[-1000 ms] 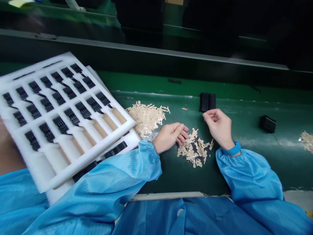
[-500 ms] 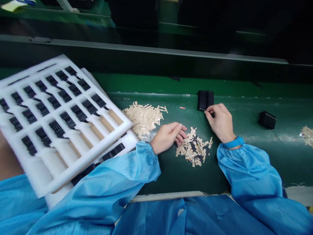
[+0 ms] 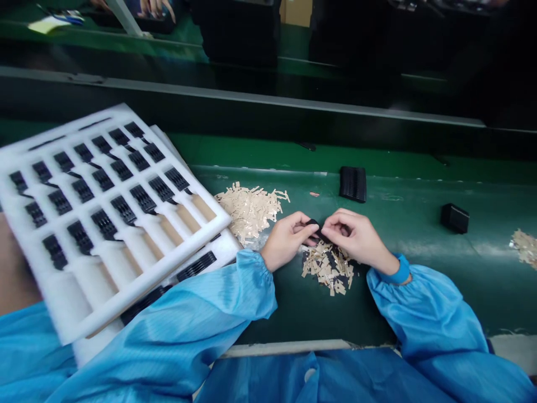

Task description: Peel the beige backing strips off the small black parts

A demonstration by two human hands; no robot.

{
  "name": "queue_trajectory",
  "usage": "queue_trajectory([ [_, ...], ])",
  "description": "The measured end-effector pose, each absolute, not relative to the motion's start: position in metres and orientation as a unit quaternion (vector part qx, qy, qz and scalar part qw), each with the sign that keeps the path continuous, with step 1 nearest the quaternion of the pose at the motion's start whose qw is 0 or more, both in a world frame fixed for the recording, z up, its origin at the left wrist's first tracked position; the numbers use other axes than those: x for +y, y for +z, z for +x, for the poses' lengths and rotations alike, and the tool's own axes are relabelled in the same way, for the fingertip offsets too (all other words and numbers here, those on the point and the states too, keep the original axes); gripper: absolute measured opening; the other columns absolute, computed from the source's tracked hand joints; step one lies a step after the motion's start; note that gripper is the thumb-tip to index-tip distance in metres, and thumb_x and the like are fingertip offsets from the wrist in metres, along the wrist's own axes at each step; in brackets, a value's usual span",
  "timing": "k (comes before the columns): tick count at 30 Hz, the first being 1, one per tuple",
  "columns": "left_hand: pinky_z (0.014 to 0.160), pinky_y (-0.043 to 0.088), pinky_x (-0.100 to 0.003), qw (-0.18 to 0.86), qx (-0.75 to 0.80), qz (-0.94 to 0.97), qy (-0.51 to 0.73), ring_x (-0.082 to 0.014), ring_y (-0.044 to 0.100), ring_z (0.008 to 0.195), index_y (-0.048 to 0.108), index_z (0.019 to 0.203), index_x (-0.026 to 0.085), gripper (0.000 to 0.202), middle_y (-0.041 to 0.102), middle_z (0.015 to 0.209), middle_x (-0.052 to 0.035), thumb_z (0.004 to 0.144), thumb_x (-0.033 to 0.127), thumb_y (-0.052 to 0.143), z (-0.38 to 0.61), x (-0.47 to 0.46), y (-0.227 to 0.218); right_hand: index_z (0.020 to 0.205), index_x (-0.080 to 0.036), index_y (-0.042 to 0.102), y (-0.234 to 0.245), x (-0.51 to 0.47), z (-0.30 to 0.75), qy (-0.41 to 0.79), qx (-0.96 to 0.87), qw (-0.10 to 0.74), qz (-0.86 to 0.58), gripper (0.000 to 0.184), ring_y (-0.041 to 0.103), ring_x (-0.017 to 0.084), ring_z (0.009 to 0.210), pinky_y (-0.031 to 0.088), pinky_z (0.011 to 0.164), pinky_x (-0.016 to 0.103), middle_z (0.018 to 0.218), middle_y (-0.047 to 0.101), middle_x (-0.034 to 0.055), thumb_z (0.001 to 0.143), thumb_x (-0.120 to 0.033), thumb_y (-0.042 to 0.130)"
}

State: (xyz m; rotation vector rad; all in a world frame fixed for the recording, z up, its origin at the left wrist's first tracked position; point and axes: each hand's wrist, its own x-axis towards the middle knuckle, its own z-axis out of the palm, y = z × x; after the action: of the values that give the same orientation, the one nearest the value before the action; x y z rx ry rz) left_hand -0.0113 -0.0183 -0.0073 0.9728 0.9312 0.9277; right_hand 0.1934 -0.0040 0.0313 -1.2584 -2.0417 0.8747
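Observation:
My left hand (image 3: 289, 238) and my right hand (image 3: 357, 235) have come together, fingers closed in pinches. Between their fingertips is a small black piece (image 3: 319, 232), mostly covered by the fingers, so its exact kind does not show. Just below them lies a loose pile of small beige and shiny metallic strips (image 3: 329, 270), with dark bits among them. Beyond my right hand a black ribbed block (image 3: 353, 184), like a row of thin parts side by side, rests on the green work surface.
White foam trays (image 3: 168, 268) holding black comb-like parts are stacked at the left, over my left forearm's side. A bigger heap of beige strips (image 3: 251, 207) lies beside them. At the right are a black block (image 3: 455, 218) and another strip heap (image 3: 524, 246). A rail (image 3: 251, 101) runs behind.
My right hand has moved left from the black ribbed block to my left hand. A small black piece now shows between the fingers. The view has shifted slightly.

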Motion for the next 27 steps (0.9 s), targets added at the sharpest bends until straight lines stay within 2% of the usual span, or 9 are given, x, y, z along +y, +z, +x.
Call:
queue_trajectory([
  [2,0.061,0.061,-0.023,0.687,0.429,0.413,0.416,-0.0114,0.071,0.064,0.055,0.083,0.014,0.024,0.071,0.074,-0.0032,0.088,0.03,0.073,-0.01,-0.017,-0.01,0.088,-0.022,0.072,0.035,0.021,0.204,0.292,-0.751,0.337,-0.488,0.015,0.064,0.019,0.08,0.05,0.075,0.033,0.088,0.07,0.0044,0.093,-0.035,0.065],
  [4,0.059,0.06,-0.022,0.687,0.435,0.412,0.412,-0.0112,0.071,0.063,0.055,0.083,0.014,0.023,0.073,0.075,-0.004,0.088,0.029,0.072,-0.009,-0.016,-0.012,0.094,-0.021,0.074,0.036,0.06,0.221,0.17,-0.732,0.373,-0.544,0.02,0.066,0.024,0.094,0.051,0.085,0.037,0.1,0.073,0.0082,0.094,-0.037,0.062],
  [6,0.059,0.059,-0.022,0.684,0.432,0.418,0.413,-0.0111,0.071,0.063,0.056,0.083,0.014,0.023,0.073,0.077,-0.0047,0.088,0.029,0.072,-0.009,-0.016,-0.014,0.108,-0.018,0.074,0.034,0.101,0.237,0.101,-0.736,0.324,-0.586,0.026,0.064,0.029,0.108,0.047,0.096,0.044,0.116,0.073,0.0132,0.093,-0.034,0.059],
  [7,0.06,0.059,-0.022,0.683,0.43,0.421,0.414,-0.0112,0.071,0.064,0.056,0.083,0.014,0.023,0.074,0.077,-0.0047,0.088,0.03,0.073,-0.01,-0.015,-0.014,0.114,-0.017,0.072,0.032,0.118,0.243,0.107,-0.736,0.285,-0.604,0.031,0.063,0.031,0.112,0.045,0.101,0.046,0.122,0.072,0.0151,0.093,-0.033,0.058],
  [13,0.062,0.06,-0.023,0.68,0.421,0.437,0.412,-0.012,0.072,0.065,0.057,0.084,0.014,0.026,0.073,0.077,-0.0048,0.087,0.034,0.073,-0.011,-0.016,-0.015,0.102,-0.016,0.076,0.01,0.139,0.25,0.16,-0.756,0.248,-0.584,0.032,0.07,0.026,0.095,0.053,0.088,0.041,0.105,0.077,0.0125,0.094,-0.038,0.054],
  [19,0.063,0.06,-0.023,0.683,0.431,0.435,0.399,-0.011,0.072,0.066,0.056,0.083,0.014,0.02,0.074,0.078,-0.0055,0.09,0.026,0.069,-0.01,-0.016,-0.013,0.105,-0.016,0.076,0.003,0.109,0.249,0.135,-0.751,0.278,-0.584,0.032,0.067,0.027,0.106,0.049,0.1,0.045,0.111,0.074,0.0135,0.094,-0.036,0.054],
  [22,0.063,0.06,-0.023,0.686,0.425,0.422,0.414,-0.0105,0.071,0.064,0.055,0.083,0.014,0.018,0.073,0.077,-0.0044,0.091,0.024,0.069,-0.009,-0.015,-0.011,0.113,-0.017,0.073,0.007,0.089,0.24,0.105,-0.74,0.295,-0.596,0.033,0.063,0.03,0.115,0.045,0.105,0.049,0.12,0.072,0.0151,0.096,-0.035,0.051],
  [25,0.073,0.062,-0.026,0.681,0.419,0.39,0.456,-0.0118,0.074,0.075,0.054,0.085,0.014,0.019,0.075,0.086,-0.0061,0.09,0.025,0.069,-0.01,-0.015,-0.008,0.113,-0.019,0.072,0.015,0.055,0.222,0.052,-0.726,0.366,-0.58,0.028,0.061,0.03,0.119,0.044,0.106,0.049,0.121,0.071,0.0135,0.097,-0.033,0.053],
  [27,0.084,0.062,-0.03,0.675,0.413,0.371,0.487,-0.0125,0.075,0.083,0.052,0.088,0.015,0.02,0.077,0.095,-0.0074,0.09,0.025,0.069,-0.011,-0.015,-0.005,0.1,-0.022,0.073,0.021,0.031,0.211,0.132,-0.737,0.385,-0.54,0.02,0.066,0.025,0.099,0.051,0.092,0.041,0.104,0.073,0.0085,0.097,-0.036,0.058],
])
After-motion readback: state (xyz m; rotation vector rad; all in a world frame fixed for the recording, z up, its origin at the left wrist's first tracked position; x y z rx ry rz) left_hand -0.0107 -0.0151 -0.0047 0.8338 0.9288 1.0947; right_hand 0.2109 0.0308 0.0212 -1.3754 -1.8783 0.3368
